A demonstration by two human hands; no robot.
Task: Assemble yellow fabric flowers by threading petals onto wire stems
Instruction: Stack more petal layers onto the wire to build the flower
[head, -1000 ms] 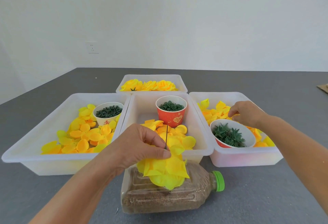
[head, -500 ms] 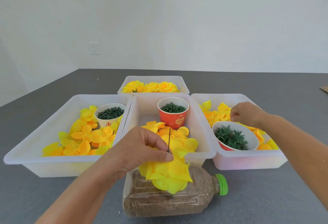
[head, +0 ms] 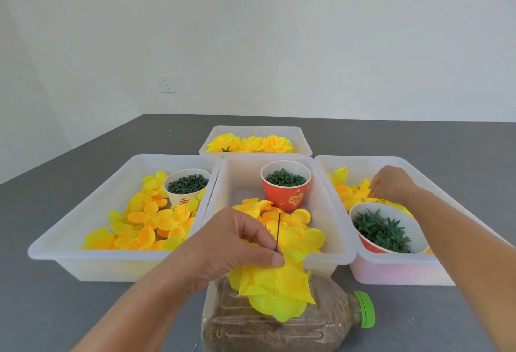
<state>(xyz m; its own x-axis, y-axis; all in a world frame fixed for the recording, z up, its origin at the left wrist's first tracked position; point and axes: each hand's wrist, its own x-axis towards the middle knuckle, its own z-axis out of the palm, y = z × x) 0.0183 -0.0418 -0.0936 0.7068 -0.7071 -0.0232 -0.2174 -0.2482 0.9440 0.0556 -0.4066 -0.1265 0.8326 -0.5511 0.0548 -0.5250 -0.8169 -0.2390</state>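
My left hand (head: 237, 248) pinches a thin dark wire stem (head: 278, 233) that points upward, with a bunch of yellow fabric petals (head: 275, 290) threaded on it and hanging below my fingers. My right hand (head: 392, 184) reaches into the right white bin (head: 391, 270), its curled fingertips down among the loose yellow petals (head: 354, 195) there. Whether those fingers grip a petal is hidden.
A plastic bottle (head: 321, 323) of brown grain with a green cap lies on its side in front. A red cup of green rings (head: 285, 188) stands in the middle bin, a white cup (head: 186, 187) in the left bin, a bowl of green calyxes (head: 386, 228) at right. Finished flowers (head: 251, 143) fill the far bin.
The view has tilted up slightly. My right hand has shifted a little and dipped its fingers deeper into the petals in the right bin. My left hand keeps the stem steady.
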